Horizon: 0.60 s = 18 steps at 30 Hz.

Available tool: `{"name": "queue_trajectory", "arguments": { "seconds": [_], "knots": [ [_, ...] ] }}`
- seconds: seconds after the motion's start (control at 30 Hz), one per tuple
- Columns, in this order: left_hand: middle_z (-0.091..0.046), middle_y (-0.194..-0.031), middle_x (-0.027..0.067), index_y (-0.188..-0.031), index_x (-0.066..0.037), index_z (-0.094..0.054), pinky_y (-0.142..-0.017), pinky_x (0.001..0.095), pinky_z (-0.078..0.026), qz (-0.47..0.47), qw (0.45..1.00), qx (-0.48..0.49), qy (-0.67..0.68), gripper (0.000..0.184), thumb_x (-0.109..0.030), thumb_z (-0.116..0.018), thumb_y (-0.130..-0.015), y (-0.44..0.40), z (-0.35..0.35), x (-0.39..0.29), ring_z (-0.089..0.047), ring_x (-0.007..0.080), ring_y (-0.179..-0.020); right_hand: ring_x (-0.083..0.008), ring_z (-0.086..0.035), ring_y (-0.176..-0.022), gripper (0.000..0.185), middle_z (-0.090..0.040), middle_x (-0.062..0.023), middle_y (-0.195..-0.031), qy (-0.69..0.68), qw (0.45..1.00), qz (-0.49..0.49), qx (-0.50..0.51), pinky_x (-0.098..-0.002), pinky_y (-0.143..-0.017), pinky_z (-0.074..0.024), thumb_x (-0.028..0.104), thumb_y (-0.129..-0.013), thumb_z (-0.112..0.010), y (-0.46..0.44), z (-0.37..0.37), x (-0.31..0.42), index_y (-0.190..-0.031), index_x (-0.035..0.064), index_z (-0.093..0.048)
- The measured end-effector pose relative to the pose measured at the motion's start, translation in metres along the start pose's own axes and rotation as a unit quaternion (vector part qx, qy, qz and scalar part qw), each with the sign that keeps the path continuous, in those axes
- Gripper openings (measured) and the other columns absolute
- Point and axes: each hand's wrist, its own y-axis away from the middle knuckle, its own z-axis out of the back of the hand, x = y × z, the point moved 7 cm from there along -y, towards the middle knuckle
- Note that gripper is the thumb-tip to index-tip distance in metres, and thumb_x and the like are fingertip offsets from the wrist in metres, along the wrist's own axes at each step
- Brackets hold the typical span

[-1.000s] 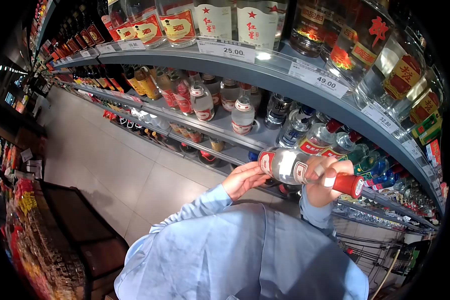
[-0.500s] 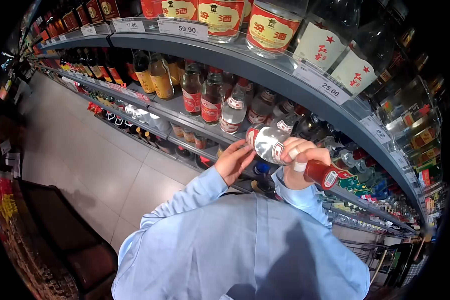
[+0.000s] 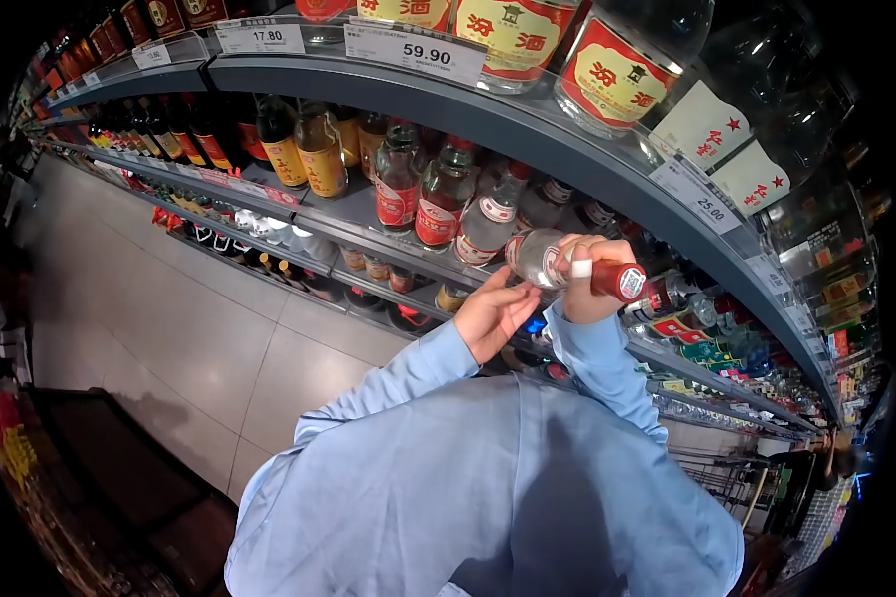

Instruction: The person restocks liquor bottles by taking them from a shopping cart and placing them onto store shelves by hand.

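Observation:
A clear liquor bottle (image 3: 536,257) with a red cap and a red-and-white label is tilted in front of the shelf. My right hand (image 3: 589,281) is closed around its neck, and the cap points toward me, down and to the right. White tape wraps one finger of that hand. My left hand (image 3: 496,314) is just below the bottle's lower body, palm up and fingers extended. Its fingertips are very close to the glass; whether they touch it I cannot tell. A similar clear bottle (image 3: 485,231) stands upright on the middle shelf behind.
Above, the curved upper shelf edge (image 3: 418,104) carries price tags and large liquor bottles (image 3: 617,75). Red-labelled bottles (image 3: 440,204) line the middle shelf. Tiled floor (image 3: 189,308) lies to the left, a dark bin-like display (image 3: 119,478) at lower left, a cart (image 3: 732,488) at lower right.
The bottle has turned and moved slightly up, closer to the shelf, with my right hand still around its neck. My left hand has shifted right beneath it. The view has shifted slightly.

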Motion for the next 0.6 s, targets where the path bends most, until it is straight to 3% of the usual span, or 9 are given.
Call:
{"name": "queue_trajectory", "arguments": {
  "seconds": [0.17,0.23,0.33,0.43,0.6],
  "knots": [
    [-0.035,-0.126,0.0177,-0.128,-0.002,-0.026,-0.097,0.0322,-0.037,0.007,0.999,0.034,-0.013,0.048,0.003,-0.041,-0.083,-0.006,0.007,-0.001,-0.041,0.0239,-0.116,-0.0121,-0.055,-0.057,0.01,-0.057,-0.008,-0.062,0.003,0.989,-0.113,-0.1,-0.0253,-0.056,-0.0463,0.002,-0.079,-0.058,-0.003,0.015,-0.034,-0.073,-0.0007,-0.05],
    [-0.035,-0.128,0.0172,-0.129,-0.001,-0.025,-0.097,0.0323,-0.037,0.005,0.998,0.051,-0.036,0.048,0.002,-0.041,-0.083,-0.003,0.004,-0.004,-0.041,0.0233,-0.116,-0.0104,-0.054,-0.053,0.01,-0.057,-0.007,-0.063,0.05,0.984,-0.156,-0.074,-0.0228,-0.052,-0.0443,0.004,-0.079,-0.059,-0.002,0.017,-0.047,-0.073,-0.0019,-0.053],
    [-0.037,-0.127,0.0153,-0.129,-0.001,-0.026,-0.097,0.0322,-0.037,0.012,0.998,0.038,-0.056,0.048,0.001,-0.04,-0.083,-0.002,0.006,-0.007,-0.043,0.0223,-0.115,-0.0108,-0.052,-0.05,0.009,-0.055,-0.0064,-0.061,0.053,0.982,-0.162,-0.08,-0.024,-0.048,-0.043,0.001,-0.079,-0.058,-0.009,0.006,-0.052,-0.081,-0.0043,-0.052],
    [-0.038,-0.127,0.0136,-0.129,-0.001,-0.028,-0.096,0.031,-0.037,0.011,0.997,0.031,-0.065,0.048,0.001,-0.041,-0.083,-0.004,0.013,-0.009,-0.043,0.0215,-0.114,-0.013,-0.053,-0.052,0.018,-0.053,-0.008,-0.068,0.033,0.984,-0.168,-0.041,-0.0298,-0.057,-0.05,-0.005,-0.078,-0.053,-0.007,0.012,-0.071,-0.095,-0.0041,-0.046],
    [-0.04,-0.127,0.0131,-0.127,0.0,-0.031,-0.095,0.029,-0.038,0.001,0.994,0.034,-0.105,0.046,0.002,-0.041,-0.083,-0.004,0.015,-0.017,-0.045,0.0203,-0.113,-0.0153,-0.055,-0.054,0.024,-0.056,-0.0106,-0.077,0.055,0.97,-0.215,-0.097,-0.0264,-0.045,-0.0453,-0.006,-0.076,-0.056,-0.01,0.018,-0.09,-0.097,-0.0012,-0.045]
  ]
}}
